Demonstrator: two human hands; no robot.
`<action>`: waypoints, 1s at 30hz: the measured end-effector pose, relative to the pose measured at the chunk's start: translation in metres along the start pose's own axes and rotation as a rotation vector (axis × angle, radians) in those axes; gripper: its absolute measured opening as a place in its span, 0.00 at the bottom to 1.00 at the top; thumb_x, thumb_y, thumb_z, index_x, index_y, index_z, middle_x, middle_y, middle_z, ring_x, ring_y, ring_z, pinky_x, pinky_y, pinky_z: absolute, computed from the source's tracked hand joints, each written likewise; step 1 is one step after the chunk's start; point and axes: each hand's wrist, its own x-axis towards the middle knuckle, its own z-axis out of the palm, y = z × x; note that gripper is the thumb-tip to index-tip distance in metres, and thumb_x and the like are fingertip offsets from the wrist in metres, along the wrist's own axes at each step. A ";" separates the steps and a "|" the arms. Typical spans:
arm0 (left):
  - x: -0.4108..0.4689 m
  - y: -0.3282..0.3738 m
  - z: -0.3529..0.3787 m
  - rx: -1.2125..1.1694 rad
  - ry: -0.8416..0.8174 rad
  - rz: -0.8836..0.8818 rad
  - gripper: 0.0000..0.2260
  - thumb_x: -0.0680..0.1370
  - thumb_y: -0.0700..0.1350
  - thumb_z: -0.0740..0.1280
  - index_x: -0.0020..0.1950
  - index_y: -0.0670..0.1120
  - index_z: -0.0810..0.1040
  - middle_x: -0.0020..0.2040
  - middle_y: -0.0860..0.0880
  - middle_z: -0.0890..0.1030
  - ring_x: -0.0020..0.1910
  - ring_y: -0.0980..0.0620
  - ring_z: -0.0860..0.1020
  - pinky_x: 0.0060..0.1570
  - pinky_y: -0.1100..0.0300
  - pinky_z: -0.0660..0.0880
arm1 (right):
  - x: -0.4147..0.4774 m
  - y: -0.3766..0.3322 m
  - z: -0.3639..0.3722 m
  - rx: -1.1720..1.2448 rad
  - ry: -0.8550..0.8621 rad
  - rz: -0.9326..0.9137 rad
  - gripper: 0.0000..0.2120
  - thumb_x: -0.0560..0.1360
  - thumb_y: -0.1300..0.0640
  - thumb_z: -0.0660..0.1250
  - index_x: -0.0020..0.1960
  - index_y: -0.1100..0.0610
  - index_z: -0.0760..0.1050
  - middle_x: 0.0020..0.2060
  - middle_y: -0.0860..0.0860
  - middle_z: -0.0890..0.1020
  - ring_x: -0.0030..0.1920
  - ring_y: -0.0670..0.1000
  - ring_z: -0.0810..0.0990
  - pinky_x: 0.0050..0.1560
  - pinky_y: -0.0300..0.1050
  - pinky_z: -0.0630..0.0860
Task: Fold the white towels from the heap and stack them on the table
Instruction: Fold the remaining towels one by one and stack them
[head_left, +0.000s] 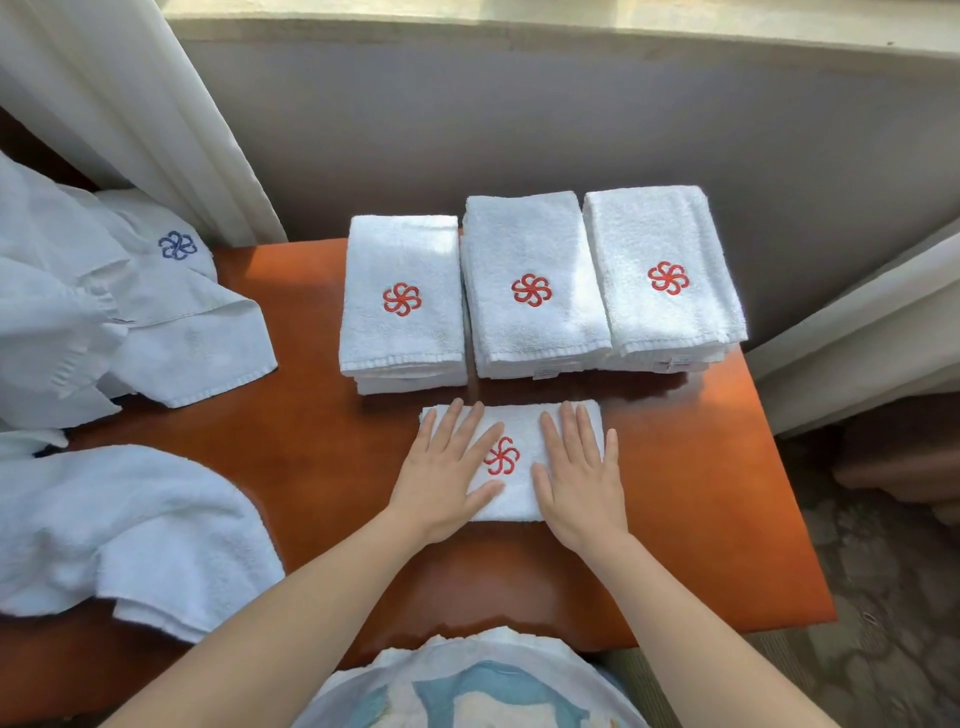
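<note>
- While both palms press on it, the folded towel (511, 499) lies near the front middle of the desk (322, 415). It is just in front of the middle stack (532, 234) and apart from it, with its red emblem (501, 455) showing between the hands.
- The left hand (447, 467) rests flat on the towel's left part, fingers straight and slightly spread, gripping nothing.
- The right hand (579, 470) lies the same way on the right part, palm down, holding nothing.
- My judgement of the step: the last fold is being smoothed before the towel goes onto a stack.
- Risk: if the towel is lifted by one edge, the layers could fall open, since only the palms keep them down.
- Risk: the middle stack touches the right stack (665, 223), and the left stack (402, 249) stands just beside it. A towel set down askew could overhang, tip or disturb a neighbour.
- Risk: the heap (130, 530) spills over the desk's left side, near the left forearm, which could catch it and drag cloth across the working space.
- Counts:
  - one towel under the hands and two hands;
  - three stacks, with the towels in each too close-layered to count;
  - four red emblems;
  - one blue emblem (177, 245) on the heap, whose towels cannot be counted.
</note>
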 end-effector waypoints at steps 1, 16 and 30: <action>0.000 0.000 0.002 -0.002 0.013 -0.002 0.32 0.79 0.68 0.39 0.81 0.57 0.41 0.81 0.49 0.39 0.79 0.46 0.33 0.76 0.44 0.35 | 0.000 0.002 0.003 -0.004 0.003 -0.006 0.30 0.84 0.44 0.43 0.81 0.51 0.37 0.79 0.52 0.34 0.76 0.51 0.27 0.76 0.58 0.32; 0.012 -0.002 0.004 -0.020 0.036 -0.061 0.35 0.75 0.71 0.49 0.80 0.60 0.50 0.80 0.48 0.55 0.77 0.43 0.55 0.77 0.44 0.48 | 0.007 0.017 0.018 0.078 0.012 -0.096 0.32 0.81 0.42 0.45 0.81 0.50 0.40 0.80 0.52 0.40 0.79 0.53 0.35 0.78 0.58 0.36; -0.029 0.011 0.001 -0.095 0.027 -0.251 0.24 0.82 0.64 0.48 0.78 0.61 0.58 0.58 0.54 0.73 0.49 0.55 0.75 0.50 0.60 0.74 | -0.005 0.026 -0.007 0.219 0.061 -0.016 0.33 0.79 0.42 0.62 0.80 0.46 0.53 0.81 0.49 0.47 0.80 0.51 0.40 0.78 0.52 0.37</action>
